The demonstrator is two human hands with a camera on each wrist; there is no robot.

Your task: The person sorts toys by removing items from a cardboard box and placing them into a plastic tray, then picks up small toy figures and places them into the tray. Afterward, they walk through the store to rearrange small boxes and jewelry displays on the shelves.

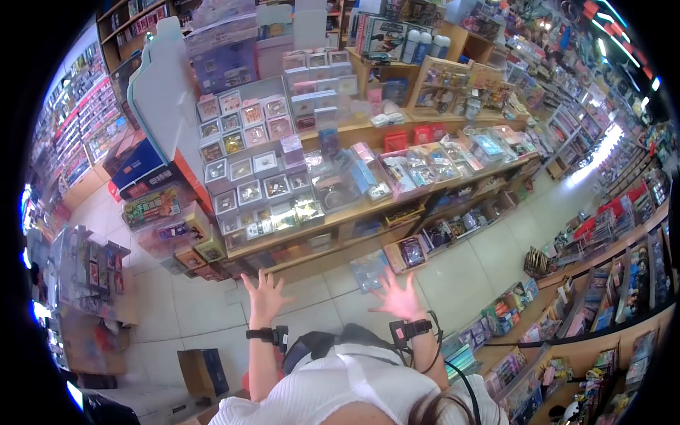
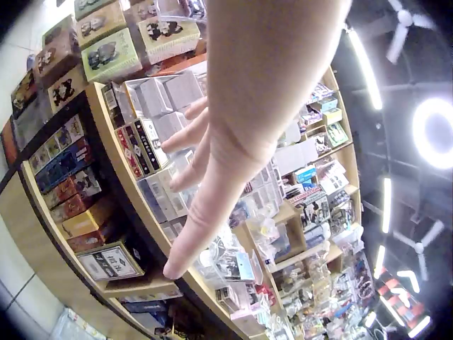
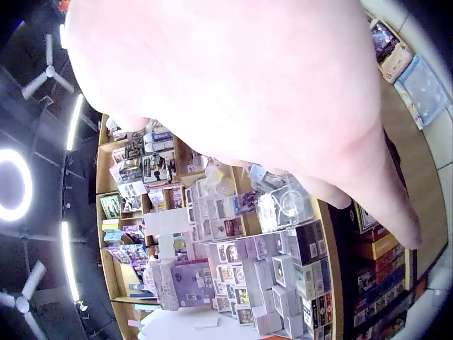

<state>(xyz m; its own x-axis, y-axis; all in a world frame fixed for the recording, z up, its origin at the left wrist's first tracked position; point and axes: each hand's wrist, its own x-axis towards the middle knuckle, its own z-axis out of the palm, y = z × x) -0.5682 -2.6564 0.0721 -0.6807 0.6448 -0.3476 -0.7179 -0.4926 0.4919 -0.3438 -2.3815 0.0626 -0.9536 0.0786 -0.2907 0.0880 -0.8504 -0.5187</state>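
Both hands are held out at waist height in front of the display counter, fingers spread and nothing in them. My left hand (image 1: pixel 265 299) is before the counter's left part, where small boxed trinkets (image 1: pixel 249 191) stand in rows. In the left wrist view its fingers (image 2: pixel 205 205) overlap the counter's shelves. My right hand (image 1: pixel 401 299) is further right, over the tiled floor, close below a box of packets (image 1: pixel 406 255) in the head view. The right wrist view shows mostly the back of this hand (image 3: pixel 241 78), hiding part of the counter.
The wooden counter (image 1: pixel 283 244) carries trays of packaged goods (image 1: pixel 432 166). At its left end stand stacked boxes (image 1: pixel 173 230). An open cardboard box (image 1: pixel 202 372) sits on the floor at lower left. Shelves of booklets and packets (image 1: pixel 510 312) curve along the right side.
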